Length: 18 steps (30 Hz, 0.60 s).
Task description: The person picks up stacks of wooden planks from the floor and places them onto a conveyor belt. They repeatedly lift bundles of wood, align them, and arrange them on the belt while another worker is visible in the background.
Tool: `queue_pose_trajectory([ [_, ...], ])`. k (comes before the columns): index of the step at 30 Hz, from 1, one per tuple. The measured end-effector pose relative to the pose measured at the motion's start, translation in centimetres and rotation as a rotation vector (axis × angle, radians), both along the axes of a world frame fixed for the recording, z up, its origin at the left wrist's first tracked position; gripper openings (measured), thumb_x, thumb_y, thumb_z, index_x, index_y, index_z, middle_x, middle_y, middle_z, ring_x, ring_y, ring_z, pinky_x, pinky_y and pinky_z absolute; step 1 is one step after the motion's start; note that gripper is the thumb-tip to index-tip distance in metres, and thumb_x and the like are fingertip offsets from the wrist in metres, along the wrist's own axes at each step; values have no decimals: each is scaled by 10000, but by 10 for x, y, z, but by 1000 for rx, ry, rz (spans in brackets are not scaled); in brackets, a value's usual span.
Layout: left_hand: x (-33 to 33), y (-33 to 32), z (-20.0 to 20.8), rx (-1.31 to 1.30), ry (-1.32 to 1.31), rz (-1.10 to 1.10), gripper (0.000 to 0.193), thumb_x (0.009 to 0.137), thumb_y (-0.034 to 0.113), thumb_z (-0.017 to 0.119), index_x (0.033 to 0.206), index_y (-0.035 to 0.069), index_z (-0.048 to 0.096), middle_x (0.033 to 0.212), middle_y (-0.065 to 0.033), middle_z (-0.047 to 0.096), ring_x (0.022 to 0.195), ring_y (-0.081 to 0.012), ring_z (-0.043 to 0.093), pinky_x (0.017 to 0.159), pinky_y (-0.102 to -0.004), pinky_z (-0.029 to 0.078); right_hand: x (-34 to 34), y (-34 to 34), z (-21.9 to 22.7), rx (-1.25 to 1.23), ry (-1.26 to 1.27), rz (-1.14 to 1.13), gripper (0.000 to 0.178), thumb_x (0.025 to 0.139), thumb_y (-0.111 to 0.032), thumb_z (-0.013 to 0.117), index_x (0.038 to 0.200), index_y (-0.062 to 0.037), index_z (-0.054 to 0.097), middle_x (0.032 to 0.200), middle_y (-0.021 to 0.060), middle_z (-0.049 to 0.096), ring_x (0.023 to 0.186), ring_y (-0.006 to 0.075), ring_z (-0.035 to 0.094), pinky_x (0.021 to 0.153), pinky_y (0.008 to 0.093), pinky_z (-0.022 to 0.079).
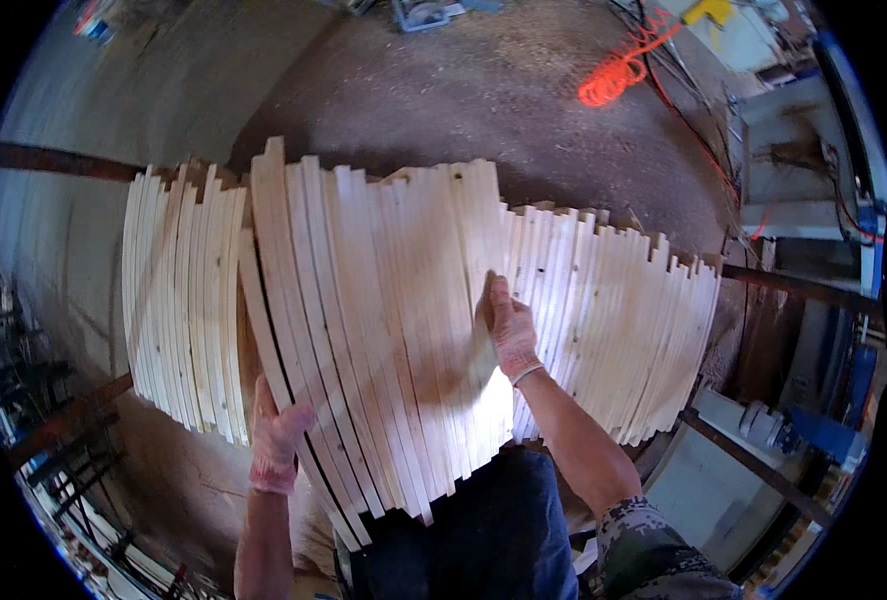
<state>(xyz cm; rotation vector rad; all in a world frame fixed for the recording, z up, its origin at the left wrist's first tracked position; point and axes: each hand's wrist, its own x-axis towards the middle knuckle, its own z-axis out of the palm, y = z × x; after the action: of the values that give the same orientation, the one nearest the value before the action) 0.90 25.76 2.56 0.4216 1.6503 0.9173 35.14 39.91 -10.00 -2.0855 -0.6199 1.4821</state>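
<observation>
"Where are our hands?"

"Our left hand [282,432] grips the left side of a big bundle of wooden strips [394,310]. Our right hand [510,325] holds its right side, with the thumb on top. We can't see the fingers tucked behind the wood."

"Are we wearing gloves?"

"Yes, pale pinkish ones, with bare arms above the cuffs."

"Where is the bundle?"

"It's right in front of us, between our hands. Its near end hangs by our blue jeans [499,530]. Its ends don't line up: some strips poke out."

"What's beside it?"

"We see a row of strips on the left [184,300] and a wider row on the right [619,325]. Rusty metal bars [69,162] stick out past them. We can't tell if our bundle touches those rows."

"And that curly orange hose [612,80]?"

"It's past the wood, well apart from us."
</observation>
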Motion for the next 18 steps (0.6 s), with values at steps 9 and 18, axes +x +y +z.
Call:
queue_pose_trajectory([
  [9, 67, -63, 138, 65, 128, 22, 965, 719, 229, 819, 1553, 3, 389, 1402, -122, 572, 1264, -278, 569, 1102, -414, 465, 50, -61, 113, 108, -2, -80, 665, 1067, -641, 561, 960, -25, 787, 729, -19, 611, 679, 100, 524, 651, 300, 443],
  [18, 86, -120, 371, 54, 60, -363, 1195, 827, 221, 922, 1701, 39, 127, 1656, -203, 355, 1463, -342, 409, 1223, -461, 369, 83, -187, 266, 360, -296, -62, 816, 1102, -696, 325, 889, 17, 660, 719, 221, 593, 741, 346, 600, 819, 515, 495],
])
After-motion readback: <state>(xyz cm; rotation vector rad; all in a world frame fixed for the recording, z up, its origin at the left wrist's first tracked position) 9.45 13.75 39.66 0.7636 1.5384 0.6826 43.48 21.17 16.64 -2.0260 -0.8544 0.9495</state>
